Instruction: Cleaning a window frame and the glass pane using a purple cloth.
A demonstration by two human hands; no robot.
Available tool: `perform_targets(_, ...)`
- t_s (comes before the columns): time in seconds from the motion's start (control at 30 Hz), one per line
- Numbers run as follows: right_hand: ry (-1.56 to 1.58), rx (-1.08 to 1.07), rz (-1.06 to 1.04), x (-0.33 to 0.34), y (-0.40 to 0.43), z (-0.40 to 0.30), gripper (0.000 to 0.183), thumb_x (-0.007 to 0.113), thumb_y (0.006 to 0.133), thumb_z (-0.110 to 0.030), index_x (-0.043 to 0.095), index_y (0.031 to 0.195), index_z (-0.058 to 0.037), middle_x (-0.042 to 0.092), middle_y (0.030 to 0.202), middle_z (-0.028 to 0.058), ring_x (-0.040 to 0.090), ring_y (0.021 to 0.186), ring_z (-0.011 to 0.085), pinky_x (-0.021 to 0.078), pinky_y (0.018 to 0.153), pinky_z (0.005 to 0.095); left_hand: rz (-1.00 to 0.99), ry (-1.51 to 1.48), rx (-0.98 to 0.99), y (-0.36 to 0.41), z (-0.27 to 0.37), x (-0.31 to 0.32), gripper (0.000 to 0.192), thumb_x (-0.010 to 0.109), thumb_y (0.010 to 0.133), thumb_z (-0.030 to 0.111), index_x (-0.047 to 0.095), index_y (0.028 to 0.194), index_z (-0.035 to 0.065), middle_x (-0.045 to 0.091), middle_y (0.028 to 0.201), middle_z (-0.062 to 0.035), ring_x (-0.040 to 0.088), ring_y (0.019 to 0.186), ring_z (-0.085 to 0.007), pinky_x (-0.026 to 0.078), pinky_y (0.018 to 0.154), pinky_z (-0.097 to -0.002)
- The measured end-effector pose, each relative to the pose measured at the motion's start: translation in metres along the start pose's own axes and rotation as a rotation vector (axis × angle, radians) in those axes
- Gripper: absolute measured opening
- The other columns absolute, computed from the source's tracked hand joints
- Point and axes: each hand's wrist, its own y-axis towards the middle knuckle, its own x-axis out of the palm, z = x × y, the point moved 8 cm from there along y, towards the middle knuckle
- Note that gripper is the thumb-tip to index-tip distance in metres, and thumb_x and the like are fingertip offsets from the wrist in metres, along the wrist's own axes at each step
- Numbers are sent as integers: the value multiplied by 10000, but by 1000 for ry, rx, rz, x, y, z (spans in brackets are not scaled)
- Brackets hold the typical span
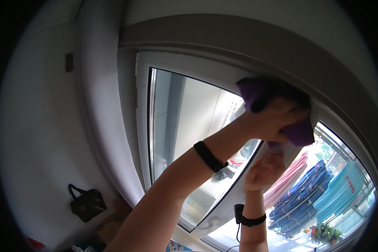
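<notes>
A purple cloth (299, 130) is bunched in my left hand (275, 118), which is raised to the upper right. The cloth lies over the top of a white window frame (189, 64) and partly hides its corner. Below it, my right hand (264, 170) is beside the upright between two panes, its fingers curled. Blur and a hanging fold of purple leave it unclear whether those fingers grip anything. The glass pane (195, 116) is left of my hands, with a white handle (211, 223) low on the frame. Each wrist wears a black band.
A pale curtain (104, 110) hangs at left, near a dark handbag (87, 204) on the wall. Pink, navy and turquoise garments (302, 198) hang beyond the right pane, above potted plants (326, 233). A thin black cable (238, 233) trails from my right wristband.
</notes>
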Motion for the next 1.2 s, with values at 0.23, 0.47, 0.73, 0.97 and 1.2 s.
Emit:
perform_targets(0.23, -133, -16, -91, 13, 10, -15, 108, 539, 830, -164, 479, 881, -89, 553, 905, 106, 546, 880, 279, 397, 971, 527, 222, 482, -213, -104, -121, -99, 785, 681, 663, 568, 516, 1274, 104, 512, 1209, -199, 521, 1059, -375, 397, 942, -474)
perform_targets(0.47, -291, -52, -200, 21, 11, -18, 92, 493, 841, -167, 517, 814, -83, 593, 777, 84, 588, 784, 259, 375, 1015, 536, 283, 804, -475, -210, -252, -181, 728, 418, 889, 572, 367, 1339, 2, 465, 1244, -281, 493, 1119, -418, 388, 974, -506)
perform_targets(0.73, -341, -106, -235, 28, 9, -13, 120, 486, 825, -188, 540, 776, -91, 582, 713, 65, 569, 708, 242, 341, 1033, 537, 259, 465, -631, -259, -299, -205, 422, 533, 895, 242, 485, 1253, 24, 569, 1162, -154, 547, 1079, -269, 407, 975, -362)
perform_targets(0.97, -273, -94, -251, 32, 10, -20, 197, 474, 853, -238, 556, 751, -91, 585, 708, 60, 568, 738, 252, 342, 1036, 516, 1053, -829, -950, -447, -250, -173, 410, 454, 929, 21, 409, 1335, 37, 573, 1065, -86, 554, 962, -193, 443, 937, -312)
perform_targets(1.2, -288, -133, -232, 29, 10, -18, 234, 466, 872, -256, 571, 746, -90, 592, 733, 67, 573, 763, 255, 340, 1041, 519, 1114, -982, -818, -553, -151, -123, 95, 401, 920, 32, 446, 898, 112, 287, 775, -1, 355, 703, -137, 328, 617, -253)
